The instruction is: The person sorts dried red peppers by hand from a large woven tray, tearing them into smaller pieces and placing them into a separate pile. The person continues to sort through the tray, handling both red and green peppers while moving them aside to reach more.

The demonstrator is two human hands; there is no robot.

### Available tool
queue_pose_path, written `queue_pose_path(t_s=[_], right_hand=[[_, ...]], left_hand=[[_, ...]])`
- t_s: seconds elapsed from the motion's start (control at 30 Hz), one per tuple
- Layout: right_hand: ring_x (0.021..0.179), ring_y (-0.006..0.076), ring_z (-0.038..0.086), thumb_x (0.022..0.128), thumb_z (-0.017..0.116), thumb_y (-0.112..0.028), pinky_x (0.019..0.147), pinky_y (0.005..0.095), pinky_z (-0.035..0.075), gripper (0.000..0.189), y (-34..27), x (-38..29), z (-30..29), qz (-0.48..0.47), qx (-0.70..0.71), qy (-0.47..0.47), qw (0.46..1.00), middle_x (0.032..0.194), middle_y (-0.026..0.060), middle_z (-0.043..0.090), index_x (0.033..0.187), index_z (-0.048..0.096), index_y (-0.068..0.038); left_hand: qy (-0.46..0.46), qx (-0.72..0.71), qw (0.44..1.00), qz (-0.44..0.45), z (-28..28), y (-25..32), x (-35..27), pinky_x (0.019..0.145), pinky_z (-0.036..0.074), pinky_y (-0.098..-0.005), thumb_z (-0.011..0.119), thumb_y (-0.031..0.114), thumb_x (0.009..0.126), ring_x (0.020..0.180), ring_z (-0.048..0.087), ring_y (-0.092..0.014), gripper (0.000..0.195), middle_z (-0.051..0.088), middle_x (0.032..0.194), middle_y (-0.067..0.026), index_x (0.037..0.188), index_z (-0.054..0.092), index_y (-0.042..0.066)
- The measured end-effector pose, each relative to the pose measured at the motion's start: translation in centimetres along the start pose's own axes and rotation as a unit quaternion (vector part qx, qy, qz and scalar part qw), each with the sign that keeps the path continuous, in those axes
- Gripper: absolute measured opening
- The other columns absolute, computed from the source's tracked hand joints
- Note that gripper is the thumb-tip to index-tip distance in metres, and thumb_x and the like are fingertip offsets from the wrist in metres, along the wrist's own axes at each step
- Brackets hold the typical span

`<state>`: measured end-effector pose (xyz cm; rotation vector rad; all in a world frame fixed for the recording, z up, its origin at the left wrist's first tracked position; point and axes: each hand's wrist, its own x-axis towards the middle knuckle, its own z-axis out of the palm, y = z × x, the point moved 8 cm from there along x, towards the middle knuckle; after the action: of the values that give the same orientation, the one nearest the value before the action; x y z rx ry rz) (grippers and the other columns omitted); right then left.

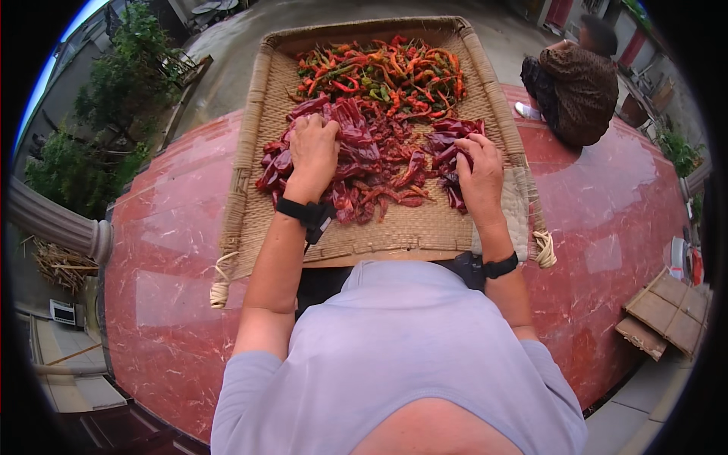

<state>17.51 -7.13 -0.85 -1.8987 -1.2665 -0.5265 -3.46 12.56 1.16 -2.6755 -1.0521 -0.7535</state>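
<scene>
A woven winnowing basket (409, 242) with a bound rim lies before me. Large dried red chili peppers (358, 151) fill its left middle. My left hand (314, 147) rests on them from above, fingers bent down; whether it grips any is hidden. Darker red dried peppers (449, 136) form a smaller heap on the right. My right hand (480, 168) is at that heap's right side, thumb apart from the bent fingers and fingertips among the peppers; its grip is unclear. Small shrivelled chilies (387, 196) lie between the heaps. Thin red, orange and green chilies (375, 74) cover the far end.
A pale cloth patch (516, 207) covers the basket's near right side. Beyond on the right, a person (577, 85) squats on the red tiled floor (597, 193). Flattened cardboard (671, 313) lies at the far right. A stone column (62, 224) stands left, near shrubs (74, 170).
</scene>
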Motion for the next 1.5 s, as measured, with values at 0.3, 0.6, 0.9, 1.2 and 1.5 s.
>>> queue_pose_path(t_s=[0.3, 0.6, 0.9, 1.2, 1.5], right_hand=[[0.099, 0.0219, 0.068, 0.091, 0.069, -0.006, 0.080, 0.0318, 0.056, 0.036, -6.0, 0.7, 1.0, 0.037, 0.358, -0.091, 0.929, 0.114, 0.0123, 0.063, 0.126, 0.063, -0.009], [0.106, 0.0288, 0.060, 0.082, 0.074, -0.011, 0.094, 0.0397, 0.047, 0.019, -1.5, -0.3, -0.4, 0.048, 0.146, -0.107, 0.982, 0.108, 0.0103, 0.065, 0.101, 0.071, -0.009], [0.133, 0.0364, 0.040, 0.076, 0.080, -0.019, 0.112, 0.0500, 0.031, 0.037, 2.6, -2.5, 0.7, 0.076, -0.013, -0.093, 0.993, 0.138, 0.0147, 0.052, 0.112, 0.072, -0.016], [0.112, 0.0293, 0.061, 0.088, 0.074, -0.018, 0.099, 0.0392, 0.049, 0.045, -1.4, -0.7, -0.9, 0.047, 0.264, -0.064, 0.961, 0.129, 0.0126, 0.060, 0.130, 0.061, -0.010], [0.101, 0.0282, 0.068, 0.094, 0.066, -0.010, 0.089, 0.0342, 0.053, 0.026, -1.7, -1.1, -0.5, 0.110, 0.312, -0.117, 0.937, 0.109, 0.0146, 0.071, 0.120, 0.066, -0.006]], left_hand=[[-0.044, -0.274, 0.952, 0.126, -3.0, 9.2, -1.8, 0.068, 0.052, -0.0400, 0.069, 0.016, 0.090, 0.084, 0.066, -0.031, 0.018, 0.065, 0.091, -0.0093, 0.107, 0.067, 0.012], [-0.008, -0.102, 0.992, 0.068, 1.8, 3.5, -0.8, 0.089, 0.047, -0.0436, 0.065, 0.005, 0.089, 0.108, 0.054, -0.033, 0.035, 0.063, 0.116, -0.0110, 0.123, 0.061, 0.008], [-0.038, -0.051, 0.996, 0.064, 5.2, 1.6, 0.6, 0.089, 0.043, -0.0432, 0.064, -0.001, 0.081, 0.107, 0.053, -0.032, 0.029, 0.061, 0.106, -0.0105, 0.109, 0.065, 0.007], [0.052, -0.146, 0.974, 0.165, -3.7, 8.6, 0.0, 0.091, 0.041, -0.0417, 0.076, 0.005, 0.080, 0.100, 0.055, -0.028, 0.042, 0.057, 0.097, -0.0076, 0.120, 0.064, 0.009], [0.017, -0.259, 0.945, 0.201, -2.6, 11.7, -2.2, 0.090, 0.044, -0.0421, 0.077, 0.011, 0.080, 0.098, 0.058, -0.029, 0.038, 0.062, 0.099, -0.0080, 0.116, 0.065, 0.010]])
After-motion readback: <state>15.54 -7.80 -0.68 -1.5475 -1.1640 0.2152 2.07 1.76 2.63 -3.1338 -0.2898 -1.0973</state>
